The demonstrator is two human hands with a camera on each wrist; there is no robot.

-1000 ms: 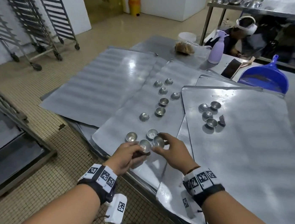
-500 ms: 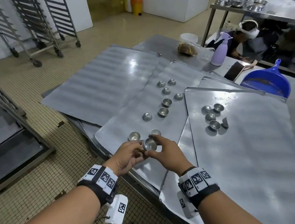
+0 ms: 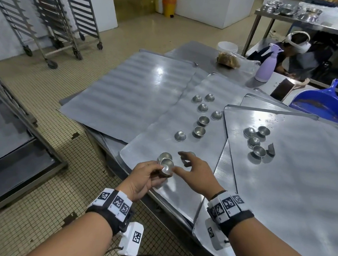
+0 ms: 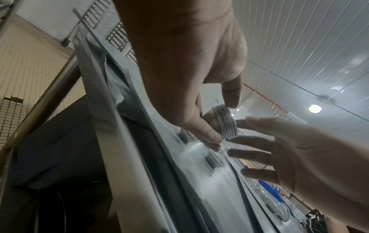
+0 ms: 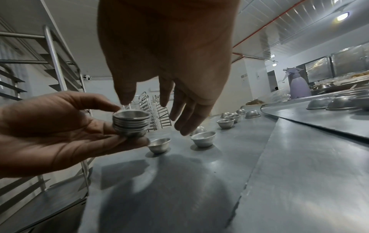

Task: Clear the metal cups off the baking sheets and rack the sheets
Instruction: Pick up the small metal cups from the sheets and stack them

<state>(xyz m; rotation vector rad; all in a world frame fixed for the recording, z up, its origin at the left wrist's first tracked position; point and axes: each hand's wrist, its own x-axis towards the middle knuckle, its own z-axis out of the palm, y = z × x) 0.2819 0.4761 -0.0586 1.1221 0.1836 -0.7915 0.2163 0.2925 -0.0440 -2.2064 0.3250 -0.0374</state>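
My left hand (image 3: 149, 175) holds a nested stack of small metal cups (image 3: 167, 166) (image 4: 226, 124) (image 5: 130, 123) between thumb and fingers, just above the near end of the middle baking sheet (image 3: 176, 128). My right hand (image 3: 195, 171) (image 5: 169, 88) hovers beside the stack with fingers spread and nothing in it. Under it stand two loose cups (image 5: 203, 138) (image 5: 159, 145). Several more cups (image 3: 201, 119) lie scattered up the middle sheet. A small group of cups (image 3: 254, 141) sits on the right sheet (image 3: 295, 186).
A bare sheet (image 3: 129, 93) lies to the left. Tall wheeled racks (image 3: 51, 7) stand at the far left. A blue dustpan (image 3: 324, 104), a lilac spray bottle (image 3: 267, 65) and a seated person (image 3: 296, 52) are at the back right.
My right hand set a cup on the stack in my left hand, then let go and opened. The left hand now holds the stack alone.
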